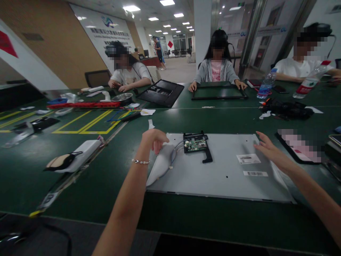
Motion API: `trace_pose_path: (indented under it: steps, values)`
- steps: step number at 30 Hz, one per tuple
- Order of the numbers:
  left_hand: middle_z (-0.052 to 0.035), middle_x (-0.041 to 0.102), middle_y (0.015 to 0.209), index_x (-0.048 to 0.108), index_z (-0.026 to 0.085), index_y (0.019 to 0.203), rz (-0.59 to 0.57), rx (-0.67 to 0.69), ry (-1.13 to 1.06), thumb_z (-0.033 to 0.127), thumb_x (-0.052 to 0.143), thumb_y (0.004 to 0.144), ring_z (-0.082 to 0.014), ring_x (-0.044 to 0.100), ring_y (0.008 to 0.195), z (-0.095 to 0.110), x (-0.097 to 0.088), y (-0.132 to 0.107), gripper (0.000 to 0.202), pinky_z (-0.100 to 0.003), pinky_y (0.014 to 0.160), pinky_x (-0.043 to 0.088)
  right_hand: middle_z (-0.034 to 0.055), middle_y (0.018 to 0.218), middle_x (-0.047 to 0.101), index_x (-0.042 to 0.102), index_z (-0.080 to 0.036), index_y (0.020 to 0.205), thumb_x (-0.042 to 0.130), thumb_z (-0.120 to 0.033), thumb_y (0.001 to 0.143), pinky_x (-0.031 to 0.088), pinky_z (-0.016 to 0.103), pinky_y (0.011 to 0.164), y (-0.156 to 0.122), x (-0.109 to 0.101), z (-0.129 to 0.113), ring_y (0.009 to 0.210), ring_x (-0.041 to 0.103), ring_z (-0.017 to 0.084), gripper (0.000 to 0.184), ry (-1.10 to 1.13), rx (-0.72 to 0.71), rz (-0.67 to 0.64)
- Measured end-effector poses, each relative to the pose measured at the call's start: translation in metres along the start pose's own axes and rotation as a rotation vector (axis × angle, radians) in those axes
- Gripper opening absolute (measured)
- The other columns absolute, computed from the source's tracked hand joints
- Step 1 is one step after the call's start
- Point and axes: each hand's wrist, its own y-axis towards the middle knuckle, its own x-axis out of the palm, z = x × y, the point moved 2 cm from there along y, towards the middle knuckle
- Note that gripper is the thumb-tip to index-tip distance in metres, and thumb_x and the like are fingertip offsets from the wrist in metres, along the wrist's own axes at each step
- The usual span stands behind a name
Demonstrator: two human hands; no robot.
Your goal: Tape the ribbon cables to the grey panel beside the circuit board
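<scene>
A flat grey display panel [210, 181] lies on the table in front of me, its metal back facing up. A small green circuit board [195, 144] in a black plastic bracket [208, 156] rests near its far edge, with grey wires [173, 156] running down the left side. My left hand [156, 139] is at the panel's far left corner, thumb apart from the bent fingers; whether it touches the edge is unclear. At the far right corner, my right hand [269, 147] has its fingers spread beside the edge. Two white labels [248, 159] are stuck on the panel's right part.
A pink-screened phone [299, 145] lies right of the panel. To the left is a white device with a beige pad [77, 156]. Across the green table [119, 199], a person holds a black frame [218, 97]; a black cover [162, 92] and bottles [266, 85] are there too.
</scene>
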Motion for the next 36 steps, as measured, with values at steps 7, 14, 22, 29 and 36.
trace_pose_path:
  steps: [7, 14, 22, 29, 36]
  values:
    - [-0.021, 0.072, 0.074, 0.076, 0.011, 0.081, -0.024, 0.051, 0.017, 0.052, 0.052, 0.078, -0.0333, 0.07, 0.084, 0.02, 0.005, -0.008, 0.047, -0.038, 0.074, 0.055, 0.0125, 0.154, 0.036, 0.036, -0.026, 0.147, 0.047, -0.052, 0.086, 0.04, 0.052, 0.106, 0.019, -0.021, 0.031, 0.134, 0.042, 0.038, 0.067, -0.241, -0.099, 0.033]
    - [-0.0231, 0.072, 0.082, 0.073, 0.009, 0.071, -0.066, 0.095, 0.087, 0.047, 0.049, 0.08, -0.0326, 0.07, 0.086, 0.039, 0.009, -0.006, 0.046, -0.035, 0.072, 0.055, 0.0172, 0.158, 0.024, 0.032, -0.019, 0.149, 0.039, -0.054, 0.091, 0.034, 0.049, 0.11, 0.02, -0.023, 0.044, 0.144, 0.023, 0.036, 0.068, -0.623, -0.241, 0.088]
    - [-0.0258, 0.071, 0.093, 0.071, 0.008, 0.07, -0.052, 0.085, 0.147, 0.051, 0.05, 0.079, -0.0323, 0.069, 0.088, 0.06, 0.015, -0.016, 0.049, -0.035, 0.076, 0.055, 0.0188, 0.157, 0.022, 0.032, -0.021, 0.149, 0.034, -0.057, 0.092, 0.033, 0.056, 0.108, 0.027, -0.019, 0.064, 0.143, 0.022, 0.039, 0.068, -0.767, -0.292, 0.08]
    - [-0.0258, 0.072, 0.087, 0.072, 0.008, 0.068, -0.072, 0.16, 0.127, 0.054, 0.052, 0.076, -0.0311, 0.07, 0.079, 0.06, 0.018, -0.015, 0.051, -0.037, 0.074, 0.056, 0.014, 0.161, 0.017, 0.039, -0.026, 0.146, 0.032, -0.06, 0.091, 0.031, 0.064, 0.105, 0.03, -0.018, 0.081, 0.143, 0.02, 0.044, 0.065, -0.836, -0.317, 0.087]
    - [-0.0207, 0.072, 0.073, 0.07, 0.013, 0.06, -0.021, 0.165, 0.184, 0.046, 0.054, 0.07, -0.0292, 0.068, 0.069, 0.07, 0.022, -0.025, 0.038, -0.036, 0.066, 0.056, 0.0127, 0.16, 0.02, 0.041, -0.027, 0.145, 0.03, -0.058, 0.093, 0.03, 0.066, 0.105, 0.021, -0.023, 0.072, 0.141, 0.023, 0.044, 0.061, -0.877, -0.29, 0.101]
